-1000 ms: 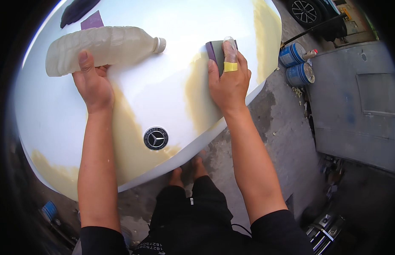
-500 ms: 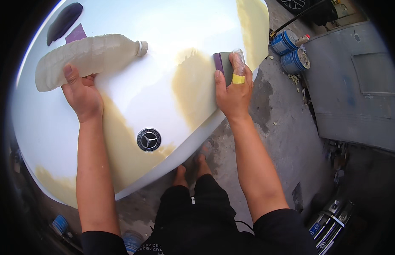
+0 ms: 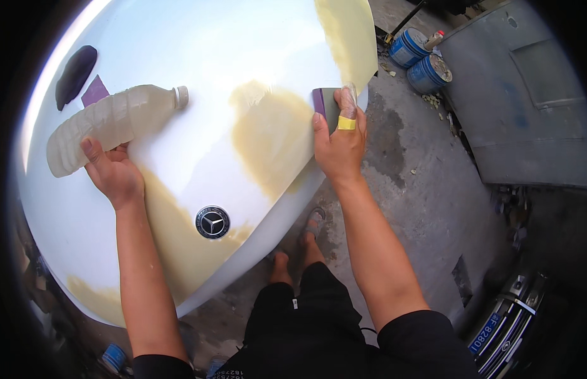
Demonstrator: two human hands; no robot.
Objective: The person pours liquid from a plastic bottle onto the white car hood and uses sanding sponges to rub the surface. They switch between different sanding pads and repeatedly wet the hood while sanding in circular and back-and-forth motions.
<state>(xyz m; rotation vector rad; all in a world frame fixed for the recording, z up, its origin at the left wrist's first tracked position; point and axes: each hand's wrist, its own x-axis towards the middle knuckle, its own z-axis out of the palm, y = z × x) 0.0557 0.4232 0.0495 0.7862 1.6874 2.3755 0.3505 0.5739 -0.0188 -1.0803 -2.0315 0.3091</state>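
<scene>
My left hand is closed around a clear plastic bottle of cloudy liquid, lying tilted above the white car hood with its capped end to the right. My right hand grips a grey-green sanding block with a purple strip along its left side, at the hood's right edge. Clear wrap and yellow tape cover one of its fingers. Dull yellowish patches mark the hood; one lies just left of the block. A round car badge sits between my forearms.
Beyond the bottle lie a dark oval pad and a purple sheet on the hood. Blue-labelled buckets stand on the concrete floor at right, beside a grey panel. A bumper part with a plate lies lower right.
The whole view has shifted, so most of the hood appears farther left. The bottle has moved left and nearer to me over the hood. Both hands keep their grips.
</scene>
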